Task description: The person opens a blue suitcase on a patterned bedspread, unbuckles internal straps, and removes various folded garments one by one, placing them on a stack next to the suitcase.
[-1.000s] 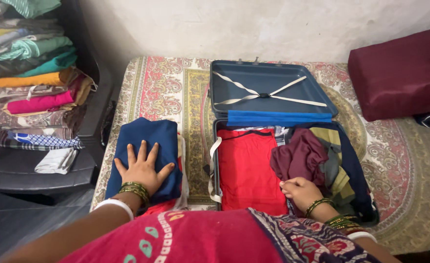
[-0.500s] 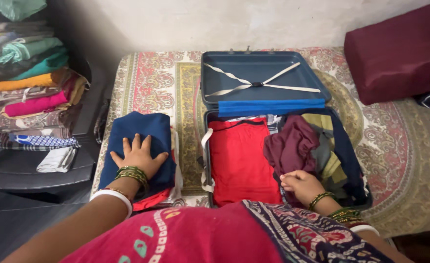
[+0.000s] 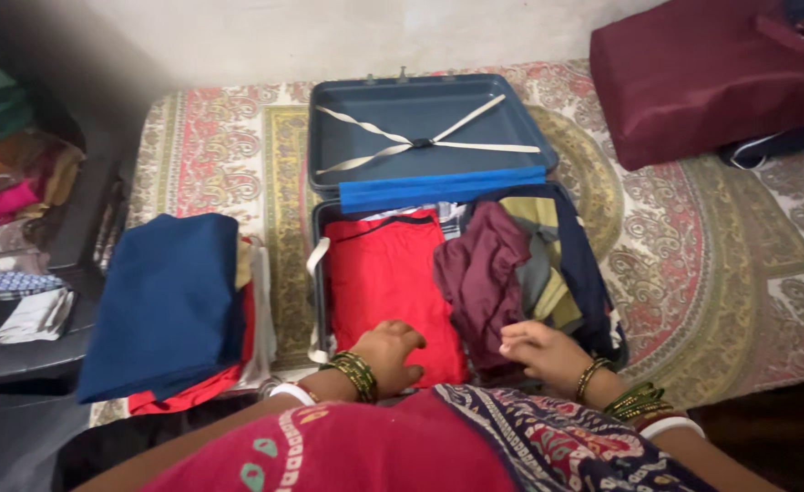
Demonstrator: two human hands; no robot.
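Observation:
An open blue suitcase (image 3: 325, 264) lies on the patterned bedspread. Inside it a folded red garment (image 3: 384, 273) fills the left half, and a maroon garment (image 3: 479, 273) lies over striped clothes on the right. My left hand (image 3: 393, 353) rests curled on the near edge of the red garment. My right hand (image 3: 538, 351) has its fingers closed on the near end of the maroon garment. A folded dark blue garment (image 3: 169, 301) tops a small pile to the left of the suitcase.
The suitcase lid (image 3: 420, 128) with crossed white straps lies open at the back. A maroon cushion (image 3: 702, 77) sits at the far right. Stacked folded clothes (image 3: 5, 164) stand on a dark chair (image 3: 28, 337) to the left of the bed.
My left hand left the dark blue folded pile and moved right onto the red garment in the suitcase. The view shifted right. My right hand stays on the maroon garment.

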